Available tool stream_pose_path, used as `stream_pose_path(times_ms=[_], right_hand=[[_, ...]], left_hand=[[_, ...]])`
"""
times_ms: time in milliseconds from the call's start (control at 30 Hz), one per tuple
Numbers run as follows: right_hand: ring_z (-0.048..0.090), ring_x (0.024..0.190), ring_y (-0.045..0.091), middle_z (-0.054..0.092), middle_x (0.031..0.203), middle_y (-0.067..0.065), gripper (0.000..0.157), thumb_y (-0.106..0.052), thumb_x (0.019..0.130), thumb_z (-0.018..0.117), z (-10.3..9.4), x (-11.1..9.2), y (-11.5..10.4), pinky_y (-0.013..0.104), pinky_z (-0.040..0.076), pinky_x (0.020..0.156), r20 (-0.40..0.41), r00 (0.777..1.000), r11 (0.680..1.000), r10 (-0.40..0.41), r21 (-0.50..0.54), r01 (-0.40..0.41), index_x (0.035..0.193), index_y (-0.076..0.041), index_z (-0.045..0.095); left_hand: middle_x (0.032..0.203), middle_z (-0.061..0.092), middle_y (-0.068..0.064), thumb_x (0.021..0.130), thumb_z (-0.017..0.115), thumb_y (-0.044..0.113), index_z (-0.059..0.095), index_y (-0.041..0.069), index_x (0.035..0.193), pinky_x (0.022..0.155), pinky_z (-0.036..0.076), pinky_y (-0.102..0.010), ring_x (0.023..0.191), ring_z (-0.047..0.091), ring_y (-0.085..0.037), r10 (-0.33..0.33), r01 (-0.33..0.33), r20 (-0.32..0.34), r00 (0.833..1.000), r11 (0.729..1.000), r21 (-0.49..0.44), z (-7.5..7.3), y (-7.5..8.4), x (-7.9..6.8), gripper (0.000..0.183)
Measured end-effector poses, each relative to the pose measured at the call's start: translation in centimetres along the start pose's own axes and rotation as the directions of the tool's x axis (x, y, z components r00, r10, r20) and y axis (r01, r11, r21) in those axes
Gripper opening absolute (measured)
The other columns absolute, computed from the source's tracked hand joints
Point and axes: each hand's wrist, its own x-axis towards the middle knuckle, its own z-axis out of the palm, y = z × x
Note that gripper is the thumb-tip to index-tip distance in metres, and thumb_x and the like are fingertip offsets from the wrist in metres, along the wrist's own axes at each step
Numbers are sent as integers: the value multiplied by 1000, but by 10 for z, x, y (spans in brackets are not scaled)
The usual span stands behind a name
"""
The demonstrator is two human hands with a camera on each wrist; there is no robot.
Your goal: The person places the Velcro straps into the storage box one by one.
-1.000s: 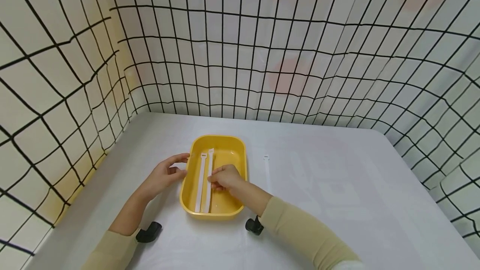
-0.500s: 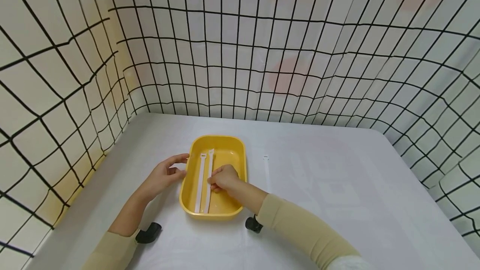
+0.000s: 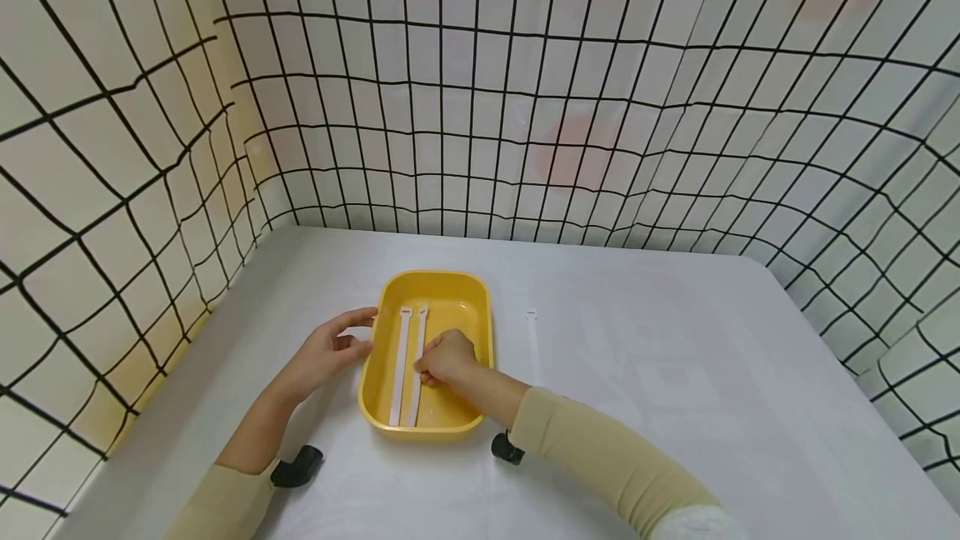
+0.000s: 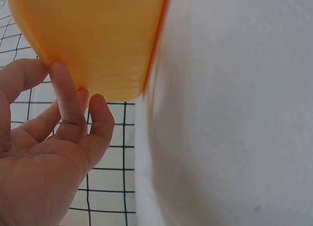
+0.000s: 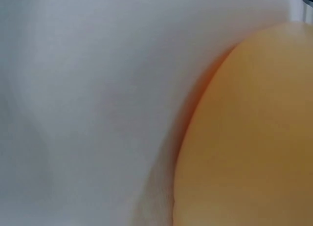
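In the head view a yellow tray [image 3: 453, 307] holds two white cable straps with slotted heads, lying lengthwise side by side. My right hand [image 3: 447, 357] reaches over the tray's right rim and pinches the right strap [image 3: 422, 336] near its middle. Just left of it lies the other strap [image 3: 399, 369], parallel and untouched. My left hand [image 3: 327, 354] stays at the tray's left side, its relaxed fingertips touching the outer wall [image 4: 93, 40], as the left wrist view shows close up. The right wrist view has only the tray's outer wall [image 5: 249, 138]; the hand is hidden there.
A third white strap [image 3: 533, 340], faint against the white tabletop [image 3: 675, 407], lies right of the tray. Black wire mesh [image 3: 480, 98] stands along the back and sides. Black wrist cameras hang beneath the left cuff [image 3: 298, 467] and right cuff [image 3: 534, 423].
The right strap's head has dropped slightly toward the tray's bottom and now lies more level with the other strap. My right hand has shifted slightly toward me. The left hand stays put.
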Motion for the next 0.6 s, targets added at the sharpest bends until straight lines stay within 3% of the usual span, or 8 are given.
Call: stream_pose_path(times_ms=[600], right_hand=[[53, 40, 10, 57, 49, 5, 22, 7, 75, 76, 3, 6, 1, 19, 46, 41, -40, 998, 996, 39, -75, -42, 69, -2, 57]], left_hand=[[133, 48, -23, 92, 63, 7, 43, -1, 143, 74, 48, -24, 83, 56, -30, 0, 0, -1, 1000, 1000, 13, 0, 1, 0, 55]])
